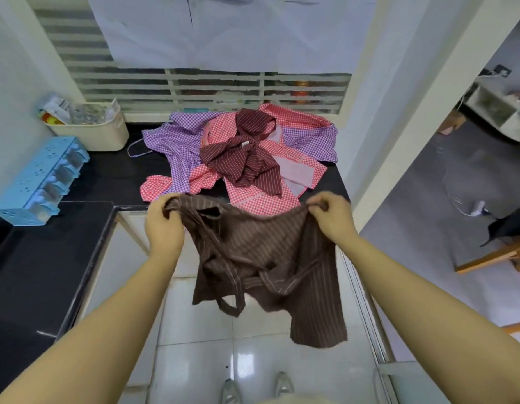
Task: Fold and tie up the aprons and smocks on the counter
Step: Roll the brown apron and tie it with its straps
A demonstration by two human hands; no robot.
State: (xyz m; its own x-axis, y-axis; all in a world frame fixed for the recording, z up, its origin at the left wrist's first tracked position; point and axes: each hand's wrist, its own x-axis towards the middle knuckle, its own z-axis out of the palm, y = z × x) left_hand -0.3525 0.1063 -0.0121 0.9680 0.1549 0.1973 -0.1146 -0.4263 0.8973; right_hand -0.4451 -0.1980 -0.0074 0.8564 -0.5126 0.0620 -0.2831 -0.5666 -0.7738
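Note:
A brown striped apron [270,258] hangs in the air in front of the counter, its straps dangling below. My left hand [164,225] grips its upper left corner and my right hand [330,217] pinches its upper right edge. Behind it on the black counter [107,176] lies a heap of garments: a maroon striped apron [247,158] on top, red checked pieces [258,199] and purple checked pieces [177,147] underneath.
A cream basket [92,132] with packets stands at the counter's back left. A blue compartment organiser [40,179] sits along the left wall. White floor tiles and my shoes show below; a doorway opens to the right.

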